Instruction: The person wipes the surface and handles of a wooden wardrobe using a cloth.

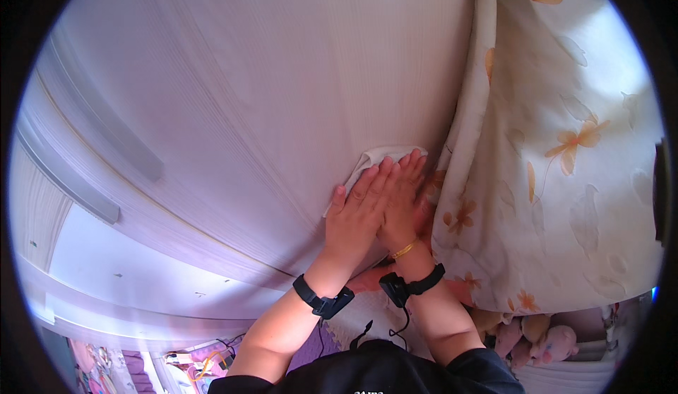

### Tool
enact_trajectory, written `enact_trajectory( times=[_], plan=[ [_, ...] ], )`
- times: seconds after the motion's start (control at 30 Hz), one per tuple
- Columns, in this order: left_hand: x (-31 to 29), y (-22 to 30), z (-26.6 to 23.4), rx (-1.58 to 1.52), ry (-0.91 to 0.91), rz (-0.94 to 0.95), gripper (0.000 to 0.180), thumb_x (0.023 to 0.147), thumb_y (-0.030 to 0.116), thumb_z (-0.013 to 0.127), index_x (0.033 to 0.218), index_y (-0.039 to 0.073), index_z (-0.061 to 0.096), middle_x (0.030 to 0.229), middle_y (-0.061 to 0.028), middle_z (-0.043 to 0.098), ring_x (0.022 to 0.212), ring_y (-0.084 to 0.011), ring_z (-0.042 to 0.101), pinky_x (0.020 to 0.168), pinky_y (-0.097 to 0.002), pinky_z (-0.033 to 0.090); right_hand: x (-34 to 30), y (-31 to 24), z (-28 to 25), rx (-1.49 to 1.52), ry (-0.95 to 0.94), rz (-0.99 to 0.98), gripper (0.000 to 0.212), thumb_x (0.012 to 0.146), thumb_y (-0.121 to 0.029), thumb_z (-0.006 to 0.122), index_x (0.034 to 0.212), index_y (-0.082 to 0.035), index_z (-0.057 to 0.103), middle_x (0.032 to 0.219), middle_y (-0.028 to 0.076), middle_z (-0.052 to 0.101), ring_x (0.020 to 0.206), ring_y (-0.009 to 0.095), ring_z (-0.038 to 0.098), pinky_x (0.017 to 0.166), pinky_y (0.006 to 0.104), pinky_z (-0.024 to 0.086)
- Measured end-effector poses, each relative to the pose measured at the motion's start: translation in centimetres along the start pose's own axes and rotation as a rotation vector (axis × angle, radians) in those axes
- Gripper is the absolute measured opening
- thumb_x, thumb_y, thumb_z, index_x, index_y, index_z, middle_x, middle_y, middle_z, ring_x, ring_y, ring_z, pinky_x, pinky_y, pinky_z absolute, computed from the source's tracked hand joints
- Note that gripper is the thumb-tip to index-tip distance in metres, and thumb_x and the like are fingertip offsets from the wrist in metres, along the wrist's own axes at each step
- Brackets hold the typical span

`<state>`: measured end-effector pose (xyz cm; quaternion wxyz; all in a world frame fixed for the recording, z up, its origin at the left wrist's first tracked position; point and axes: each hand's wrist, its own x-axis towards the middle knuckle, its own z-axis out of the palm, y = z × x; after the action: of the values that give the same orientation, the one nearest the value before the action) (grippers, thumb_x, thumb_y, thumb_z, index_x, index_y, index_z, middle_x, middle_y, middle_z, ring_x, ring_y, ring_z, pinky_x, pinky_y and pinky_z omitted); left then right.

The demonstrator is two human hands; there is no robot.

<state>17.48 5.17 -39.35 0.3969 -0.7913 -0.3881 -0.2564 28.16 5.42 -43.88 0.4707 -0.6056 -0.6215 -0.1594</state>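
Observation:
Both my hands press flat side by side on a folded white cloth [385, 155] that lies against a pale wood-grained panel [282, 76]. My left hand [357, 217] has its fingers stretched out over the cloth's left and middle part. Close against it, partly overlapped, my right hand [401, 207] lies with straight fingers near the cloth's right edge. The cloth's upper rim and left corner show past the fingertips; the rest is hidden under the hands.
A cream curtain [558, 182] with orange flowers hangs right beside my right hand. Long grey handles [106, 104] run along the panels at left. Pink plush toys [554, 344] sit below the curtain. Assorted items with an orange cord [205, 366] lie at lower left.

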Motion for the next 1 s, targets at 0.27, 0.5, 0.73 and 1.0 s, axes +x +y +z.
enact_trajectory(
  times=[0.27,0.5,0.73,1.0],
  plan=[
    [-6.5,0.0,2.3,0.102,-0.055,0.062,0.059,0.092,0.025,0.043,0.150,0.028,0.035,0.158,0.0089,0.028,0.147,-0.0137,0.021,0.116,-0.0502,-0.002,-6.2,-1.0,2.2,-0.061,-0.178,0.079,0.074,0.098,-0.026,0.041,0.148,0.012,0.002,0.156,0.032,0.001,0.143,0.052,0.001,0.116,0.0576,0.007],
    [-3.6,-3.4,-0.7,0.046,0.045,-0.038,0.058,0.092,0.025,0.043,0.150,0.026,0.036,0.158,0.0063,0.028,0.148,-0.0164,0.017,0.117,-0.0511,-0.005,-1.3,-5.0,0.4,0.059,-0.053,-0.037,0.080,0.096,-0.027,0.047,0.152,0.003,-0.002,0.157,0.030,-0.003,0.144,0.051,-0.005,0.115,0.0599,0.004],
    [-4.3,-5.3,-2.4,0.000,0.017,-0.048,0.060,0.088,0.020,0.049,0.147,0.023,0.041,0.157,0.0042,0.031,0.146,-0.0187,0.024,0.105,-0.0458,0.029,-1.4,-7.1,0.3,0.055,-0.104,0.021,0.077,0.095,-0.024,0.049,0.151,0.004,0.003,0.157,0.029,-0.002,0.142,0.054,-0.002,0.111,0.0671,0.007],
    [-7.7,-5.2,-1.8,0.002,0.018,-0.034,0.059,0.089,0.020,0.047,0.147,0.025,0.041,0.156,0.0041,0.033,0.146,-0.0189,0.022,0.114,-0.0459,0.015,-4.4,-8.1,0.9,0.101,-0.128,0.011,0.076,0.096,-0.023,0.047,0.151,0.004,0.003,0.157,0.031,-0.004,0.142,0.055,-0.003,0.110,0.0682,0.007]
  ],
)
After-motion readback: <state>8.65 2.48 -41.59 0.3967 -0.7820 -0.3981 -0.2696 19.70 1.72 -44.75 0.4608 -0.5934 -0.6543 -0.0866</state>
